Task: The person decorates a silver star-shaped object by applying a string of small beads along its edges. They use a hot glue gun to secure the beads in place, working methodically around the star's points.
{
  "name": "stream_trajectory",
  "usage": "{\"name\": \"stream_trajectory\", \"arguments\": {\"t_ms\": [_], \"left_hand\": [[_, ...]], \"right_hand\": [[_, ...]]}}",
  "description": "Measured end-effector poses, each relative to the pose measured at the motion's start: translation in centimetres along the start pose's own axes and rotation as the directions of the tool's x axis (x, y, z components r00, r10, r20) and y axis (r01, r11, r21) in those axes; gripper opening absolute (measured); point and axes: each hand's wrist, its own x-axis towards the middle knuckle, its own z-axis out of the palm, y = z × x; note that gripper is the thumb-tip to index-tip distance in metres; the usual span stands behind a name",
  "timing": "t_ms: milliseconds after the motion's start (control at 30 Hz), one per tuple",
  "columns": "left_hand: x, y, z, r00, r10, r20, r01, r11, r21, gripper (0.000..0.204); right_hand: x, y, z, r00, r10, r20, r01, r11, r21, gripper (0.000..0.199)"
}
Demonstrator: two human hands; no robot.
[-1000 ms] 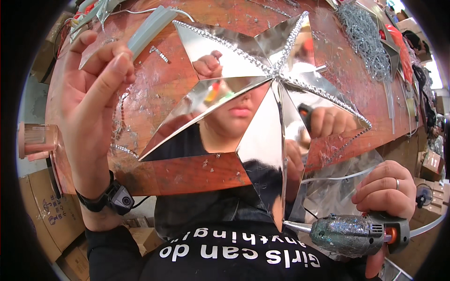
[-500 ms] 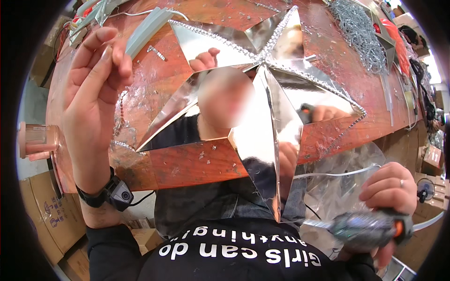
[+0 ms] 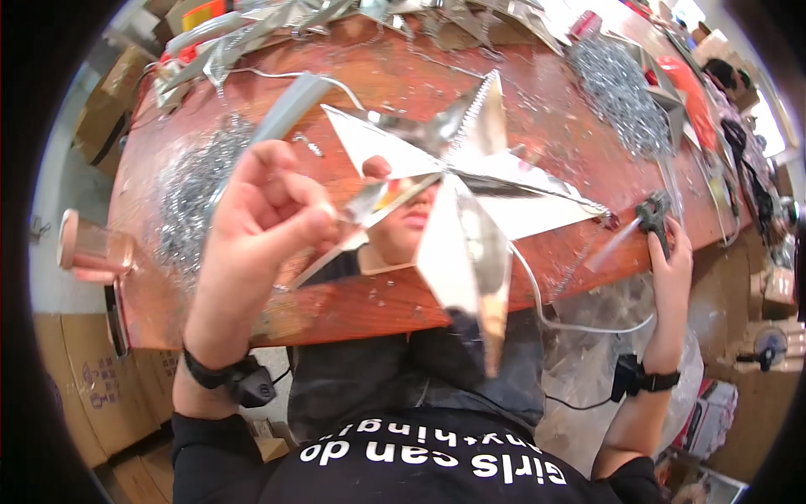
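A mirrored silver star (image 3: 466, 244) lies on the red-brown table, its lowest point overhanging the front edge. Sparkling rhinestone trim (image 3: 478, 105) runs along its upper ridge, and more shows toward the right point. My left hand (image 3: 273, 214) is above the star's left arm, thumb and fingers drawn together in a pinch. Whatever small thing it might hold cannot be made out. At the table's right front edge, my right hand (image 3: 672, 252) grips a dark glue gun (image 3: 653, 220). A blurred translucent strip extends from the gun toward the lower left.
Silver rhinestone chain lies heaped in a left pile (image 3: 197, 197) and a right pile (image 3: 621, 92). Clear sticks (image 3: 290, 109) lie beyond my left hand. More silver stars (image 3: 445, 21) line the back. A white cord (image 3: 537, 294) loops over the front edge. Cardboard boxes (image 3: 109, 378) stand at left.
My right hand has brought the glue gun up from beside my body to the table's right edge. My left hand has moved right, over the star. The view takes in more of the table.
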Motion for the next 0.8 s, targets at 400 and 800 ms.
{"name": "stream_trajectory", "arguments": {"t_ms": [400, 800], "left_hand": [[-4.8, -1.3, 0.9, 0.907, 0.331, -0.262, -0.384, 0.904, -0.187, 0.029], [-20.0, -0.5, -10.8, 0.604, 0.220, -0.766, -0.080, 0.973, 0.217, 0.029]], "right_hand": [[-7.8, -24.4, -3.4, 0.256, -0.967, -0.011, 0.673, 0.170, 0.719, 0.013], [-11.9, -35.7, 6.1, 0.439, -0.879, -0.187, 0.764, 0.256, 0.593, 0.037]]}}
